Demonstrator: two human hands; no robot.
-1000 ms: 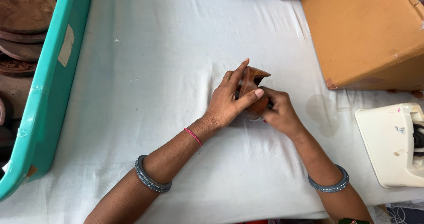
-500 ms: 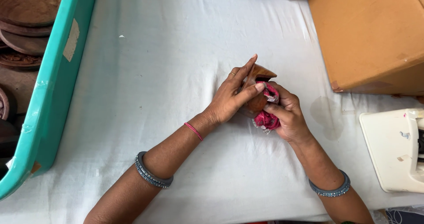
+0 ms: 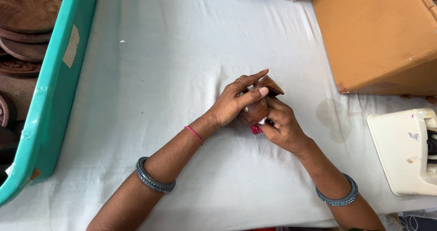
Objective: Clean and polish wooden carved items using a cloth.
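Clearly, both the left hand (image 3: 232,104) and right hand (image 3: 282,126) clasp a small wooden piece (image 3: 255,110) left of the cardboard box (image 3: 378,35), and a loosened grip could drop it.

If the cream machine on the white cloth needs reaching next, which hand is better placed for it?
Probably the right hand. The cream machine lies on that hand's side of the white cloth, with nothing between them. The left hand sits farther off, wrapped over the small brown wooden piece that both hands hold.
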